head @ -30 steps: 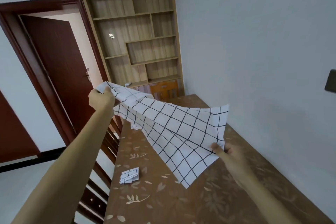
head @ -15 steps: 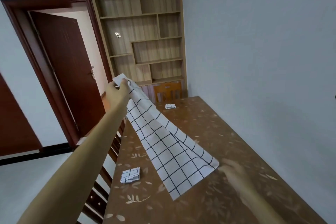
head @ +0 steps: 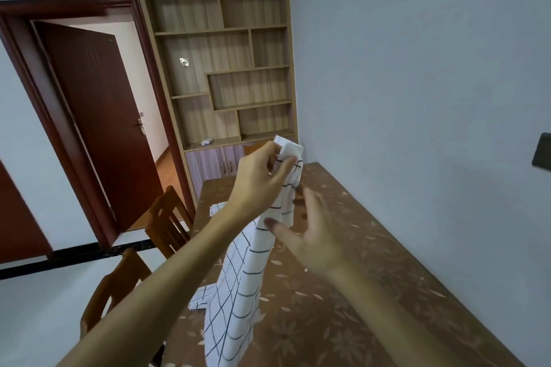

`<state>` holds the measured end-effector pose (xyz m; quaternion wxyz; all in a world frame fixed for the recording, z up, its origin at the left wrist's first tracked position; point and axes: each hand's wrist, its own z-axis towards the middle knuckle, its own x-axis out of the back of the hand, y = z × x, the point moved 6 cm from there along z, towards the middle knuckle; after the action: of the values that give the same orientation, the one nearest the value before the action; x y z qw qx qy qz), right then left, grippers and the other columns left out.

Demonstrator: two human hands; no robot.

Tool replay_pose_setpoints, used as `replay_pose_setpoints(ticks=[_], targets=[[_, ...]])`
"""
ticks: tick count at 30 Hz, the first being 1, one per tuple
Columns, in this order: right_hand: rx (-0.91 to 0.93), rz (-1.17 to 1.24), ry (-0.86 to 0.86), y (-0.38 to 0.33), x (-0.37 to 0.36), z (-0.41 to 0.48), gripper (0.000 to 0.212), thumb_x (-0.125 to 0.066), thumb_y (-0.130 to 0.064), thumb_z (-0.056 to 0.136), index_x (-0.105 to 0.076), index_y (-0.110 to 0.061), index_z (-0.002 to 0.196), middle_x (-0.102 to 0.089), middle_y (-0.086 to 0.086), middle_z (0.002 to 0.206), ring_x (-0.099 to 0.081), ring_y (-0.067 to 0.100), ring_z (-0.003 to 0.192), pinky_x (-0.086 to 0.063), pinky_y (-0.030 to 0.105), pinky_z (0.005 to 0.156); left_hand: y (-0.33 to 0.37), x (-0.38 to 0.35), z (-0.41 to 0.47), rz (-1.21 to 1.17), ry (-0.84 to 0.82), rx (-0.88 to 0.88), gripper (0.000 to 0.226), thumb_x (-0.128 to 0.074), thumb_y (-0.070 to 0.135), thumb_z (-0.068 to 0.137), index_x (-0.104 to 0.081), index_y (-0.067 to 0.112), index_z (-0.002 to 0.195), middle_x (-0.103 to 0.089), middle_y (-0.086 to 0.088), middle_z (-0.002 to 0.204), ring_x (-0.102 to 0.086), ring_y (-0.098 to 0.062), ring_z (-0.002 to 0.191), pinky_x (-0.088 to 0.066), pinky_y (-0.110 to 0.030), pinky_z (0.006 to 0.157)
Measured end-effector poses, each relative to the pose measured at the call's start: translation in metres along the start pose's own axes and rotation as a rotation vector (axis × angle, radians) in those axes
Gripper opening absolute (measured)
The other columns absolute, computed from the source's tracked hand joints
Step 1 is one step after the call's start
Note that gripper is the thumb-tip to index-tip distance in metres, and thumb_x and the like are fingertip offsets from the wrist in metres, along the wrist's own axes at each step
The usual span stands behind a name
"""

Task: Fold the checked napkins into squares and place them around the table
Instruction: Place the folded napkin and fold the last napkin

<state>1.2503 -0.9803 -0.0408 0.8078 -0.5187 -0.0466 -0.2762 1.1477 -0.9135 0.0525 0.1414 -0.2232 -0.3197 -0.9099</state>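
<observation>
1. The checked napkin (head: 238, 292), white with dark grid lines, hangs in a loose vertical drape above the table (head: 372, 292). Its upper corner is raised high and its lower end sits low in view, near the table's near edge.
2. The left hand (head: 262, 170) grasps that upper corner, fingers and thumb pinched round the cloth, and a bit of white corner pokes out above them.
3. The right hand (head: 313, 235) is released, its fingers spread and slightly blurred, just right of the drape. Its thumb lies at the cloth's edge, but I cannot tell whether it touches.
4. 1 folded napkin (head: 201, 298) lies by the table's left edge, partly hidden behind the drape. Another folded napkin (head: 217, 207) lies farther along that edge.
5. The table is brown with a leaf pattern and runs along a pale wall (head: 417, 68).
6. 2 wooden chairs stand at its left side, a near chair (head: 119, 286) and a far chair (head: 168, 217). Beyond them are a bookshelf (head: 220, 68) and an open dark red door (head: 98, 116).
</observation>
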Motion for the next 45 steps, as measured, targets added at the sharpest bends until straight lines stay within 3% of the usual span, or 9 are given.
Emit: replay_pose_setpoints(ticks=[2, 9, 17, 21, 25, 28, 36, 42, 45], targets=[[0.062, -0.029, 0.103, -0.017, 0.002, 0.006, 0.067, -0.072, -0.047, 0.084, -0.041, -0.03, 0.14, -0.048, -0.014, 0.129, -0.05, 0.002, 0.117, -0.046, 0.021, 0.089, 0.007, -0.004, -0.004, -0.046, -0.041, -0.007, 0.016, -0.064, 0.031, 0.095, -0.068, 0.015, 0.096, -0.068, 0.006, 0.082, -0.062, -0.009, 0.075, -0.047, -0.018, 0.063], [0.143, 0.027, 0.291, -0.015, 0.031, 0.007, 0.009, -0.062, -0.024, 0.098, -0.066, -0.025, 0.105, -0.065, -0.009, 0.107, -0.058, -0.006, 0.1, -0.055, 0.018, 0.075, -0.004, 0.01, -0.007, -0.179, -0.139, 0.021, 0.025, -0.061, 0.042, 0.095, -0.068, 0.02, 0.105, -0.072, -0.002, 0.091, -0.069, -0.026, 0.086, -0.057, -0.053, 0.076], [0.085, 0.09, 0.268, -0.006, 0.071, 0.019, 0.003, -0.069, -0.024, 0.093, -0.07, -0.022, 0.091, -0.068, -0.013, 0.082, -0.062, -0.006, 0.075, -0.044, 0.006, 0.068, -0.037, 0.022, -0.017, -0.671, -0.296, 0.367, 0.034, -0.061, 0.035, 0.092, -0.068, 0.017, 0.12, -0.071, -0.015, 0.118, -0.067, -0.037, 0.112, -0.053, -0.06, 0.096], [-0.01, 0.184, 0.223, 0.003, 0.077, 0.028, 0.001, -0.071, -0.03, 0.09, -0.071, -0.03, 0.091, -0.072, -0.012, 0.103, -0.066, -0.002, 0.093, -0.047, 0.012, 0.08, -0.047, 0.023, -0.022, -0.762, -0.271, 0.52, 0.075, -0.071, 0.054, 0.066, -0.061, 0.017, 0.131, -0.063, -0.02, 0.129, -0.061, -0.041, 0.119, -0.05, -0.065, 0.098], [-0.029, 0.266, 0.203, 0.004, 0.08, 0.033, 0.021, -0.066, -0.031, 0.093, -0.071, -0.011, 0.094, -0.062, -0.006, 0.075, -0.055, 0.005, 0.067, -0.044, 0.016, 0.072, -0.048, 0.02, -0.025, -0.779, -0.308, 0.548, 0.083, -0.072, 0.055, 0.065, -0.055, 0.014, 0.136, -0.063, -0.02, 0.13, -0.062, -0.04, 0.117, -0.054, -0.059, 0.096], [-0.001, 0.337, 0.211, -0.001, 0.082, 0.035, 0.026, -0.066, -0.028, 0.094, -0.067, -0.002, 0.096, -0.069, 0.014, 0.083, -0.061, 0.011, 0.077, -0.049, 0.027, 0.077, -0.044, 0.02, -0.023, -0.773, -0.311, 0.497, 0.056, -0.064, 0.048, 0.079, -0.061, 0.017, 0.126, -0.069, -0.013, 0.12, -0.068, -0.031, 0.109, -0.058, -0.046, 0.088], [0.027, 0.355, 0.316, -0.011, 0.091, 0.038, 0.032, -0.073, -0.026, 0.09, -0.065, -0.021, 0.121, -0.07, -0.008, 0.069, -0.067, 0.003, 0.075, -0.052, 0.012, 0.089, -0.031, 0.029, -0.022, -0.622, -0.125, 0.226, 0.034, -0.058, 0.036, 0.091, -0.063, 0.018, 0.119, -0.075, -0.005, 0.11, -0.073, -0.021, 0.102, -0.063, -0.038, 0.081], [-0.012, 0.452, 0.356, -0.013, 0.094, 0.039, 0.025, -0.075, -0.03, 0.087, -0.073, -0.011, 0.103, -0.079, -0.002, 0.089, -0.073, 0.006, 0.09, -0.055, 0.031, 0.093, -0.036, 0.037, -0.024, -0.447, 0.057, 0.124, 0.033, -0.066, 0.049, 0.09, -0.063, 0.023, 0.11, -0.071, -0.019, 0.1, -0.07, -0.039, 0.091, -0.059, -0.059, 0.075], [-0.007, 0.544, 0.406, -0.018, 0.096, 0.042, 0.019, -0.074, -0.025, 0.089, -0.073, -0.01, 0.1, -0.078, -0.001, 0.094, -0.072, 0.008, 0.094, -0.053, 0.027, 0.093, -0.032, 0.023, -0.037, -0.553, -0.074, 0.182, 0.041, -0.071, 0.037, 0.088, -0.06, 0.018, 0.123, -0.074, -0.004, 0.107, -0.073, -0.021, 0.097, -0.062, -0.032, 0.075]])
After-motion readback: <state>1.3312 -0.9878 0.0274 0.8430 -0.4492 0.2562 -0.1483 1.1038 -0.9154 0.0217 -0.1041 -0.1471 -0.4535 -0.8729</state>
